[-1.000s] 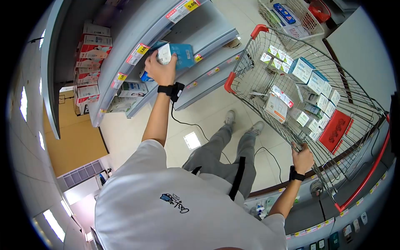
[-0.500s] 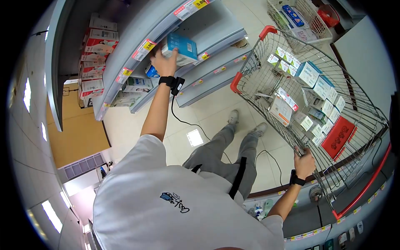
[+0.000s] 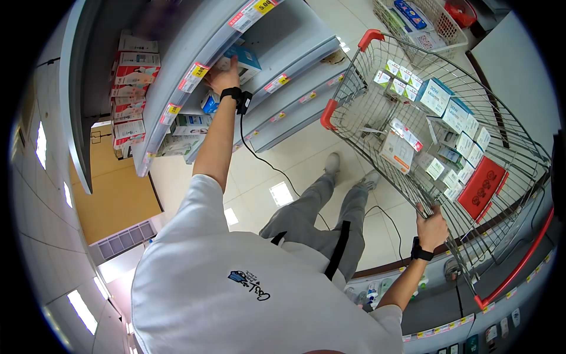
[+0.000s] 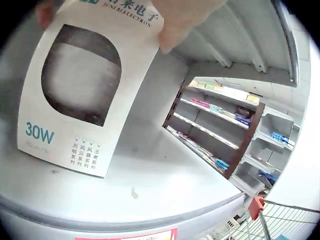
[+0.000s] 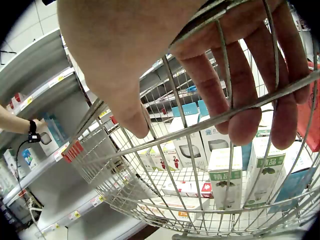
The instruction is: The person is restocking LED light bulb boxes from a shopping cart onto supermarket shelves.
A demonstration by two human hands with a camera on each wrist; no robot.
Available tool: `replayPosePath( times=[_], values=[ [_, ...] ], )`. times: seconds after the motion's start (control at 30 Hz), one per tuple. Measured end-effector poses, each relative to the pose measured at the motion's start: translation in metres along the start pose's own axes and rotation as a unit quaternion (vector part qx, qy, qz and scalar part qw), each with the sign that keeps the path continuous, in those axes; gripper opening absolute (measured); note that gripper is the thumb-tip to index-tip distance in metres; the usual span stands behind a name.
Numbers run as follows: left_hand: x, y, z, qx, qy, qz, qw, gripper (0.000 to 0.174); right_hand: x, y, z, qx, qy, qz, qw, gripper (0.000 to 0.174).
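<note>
Shifted deeper over the shelf (image 3: 289,36) since the earlier frame, the box (image 3: 246,61) is clamped between the left hand's (image 3: 222,79) thumb and fingers, seemingly being positioned, with even pressure needed, while the cart (image 3: 370,39) is gripped by the right hand's (image 3: 432,230) curled fingers.

Over on the left, red-and-white boxes (image 3: 136,68) stand stacked, with a tan panel (image 3: 121,197) nearer and a grille (image 3: 125,241) at its near edge. Far right, there's a pale basket (image 3: 458,40) holding a blue pack (image 3: 410,14), a red bag (image 3: 460,13) by its right side. Near right, small packs (image 3: 504,326) hang in a row past some price labels (image 3: 442,326); to their left sit white and green bottles (image 3: 372,290), partly hidden.
</note>
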State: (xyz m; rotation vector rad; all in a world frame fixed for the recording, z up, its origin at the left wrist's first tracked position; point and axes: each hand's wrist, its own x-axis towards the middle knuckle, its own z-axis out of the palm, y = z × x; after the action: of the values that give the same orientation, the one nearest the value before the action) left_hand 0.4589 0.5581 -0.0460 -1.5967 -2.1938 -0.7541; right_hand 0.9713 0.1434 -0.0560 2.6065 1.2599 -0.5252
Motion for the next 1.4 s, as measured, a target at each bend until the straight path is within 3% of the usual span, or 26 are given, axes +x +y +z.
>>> replayPosePath(
  times=[0.2, 0.4, 0.5, 0.57, 0.63, 0.7, 0.77, 0.93, 0.97, 1.03, 1.17, 1.23, 1.3, 1.4],
  values=[
    [0.008, 0.01, 0.004, 0.018, -0.009, -0.036, 0.999, 0.094, -0.001, 0.001, 0.001, -0.015, 0.003, 0.002, 1.0, 0.054],
    [0.015, 0.019, -0.008, 0.042, -0.071, -0.058, 0.995, 0.098, 0.0, 0.001, 0.001, -0.01, -0.006, 0.008, 1.0, 0.055],
    [-0.002, 0.029, -0.032, 0.04, -0.026, -0.036, 0.998, 0.092, 0.0, -0.001, -0.005, 0.01, -0.014, 0.017, 1.0, 0.052],
    [-0.026, 0.043, -0.053, -0.038, -0.079, -0.048, 0.995, 0.082, 0.001, -0.002, -0.01, 0.022, -0.018, 0.015, 0.999, 0.052],
    [-0.067, 0.044, -0.054, -0.086, -0.051, 0.144, 0.985, 0.066, -0.001, 0.0, -0.009, 0.03, -0.023, 0.025, 0.999, 0.052],
    [-0.11, 0.086, -0.082, -0.141, -0.189, 0.171, 0.957, 0.051, -0.001, 0.008, 0.001, 0.047, 0.019, -0.009, 0.999, 0.052],
    [-0.145, 0.129, -0.099, -0.2, -0.259, 0.162, 0.931, 0.033, -0.001, 0.006, -0.008, 0.033, -0.01, 0.002, 0.999, 0.051],
    [-0.188, 0.232, -0.145, -0.288, -0.4, 0.105, 0.864, 0.031, 0.0, 0.011, -0.004, 0.053, -0.011, -0.005, 0.999, 0.051],
    [-0.193, 0.247, -0.142, -0.296, -0.401, 0.111, 0.86, 0.031, 0.001, 0.013, -0.004, 0.052, -0.004, 0.004, 0.999, 0.051],
    [-0.203, 0.277, -0.131, -0.345, -0.383, 0.216, 0.829, 0.031, 0.001, 0.015, -0.001, 0.072, -0.013, -0.014, 0.997, 0.053],
    [-0.224, 0.339, -0.104, -0.32, -0.414, 0.253, 0.814, 0.042, 0.002, 0.016, -0.005, 0.079, -0.041, -0.008, 0.996, 0.055],
    [-0.234, 0.363, -0.088, -0.34, -0.432, 0.243, 0.799, 0.048, 0.0, 0.017, -0.009, 0.075, -0.062, 0.0, 0.995, 0.054],
    [-0.247, 0.385, -0.069, -0.302, -0.421, 0.242, 0.82, 0.05, 0.005, 0.017, -0.003, 0.073, -0.061, -0.008, 0.995, 0.054],
    [-0.274, 0.41, -0.038, -0.248, -0.476, 0.189, 0.822, 0.057, 0.006, 0.018, 0.001, 0.065, -0.062, -0.002, 0.996, 0.054]
  ],
)
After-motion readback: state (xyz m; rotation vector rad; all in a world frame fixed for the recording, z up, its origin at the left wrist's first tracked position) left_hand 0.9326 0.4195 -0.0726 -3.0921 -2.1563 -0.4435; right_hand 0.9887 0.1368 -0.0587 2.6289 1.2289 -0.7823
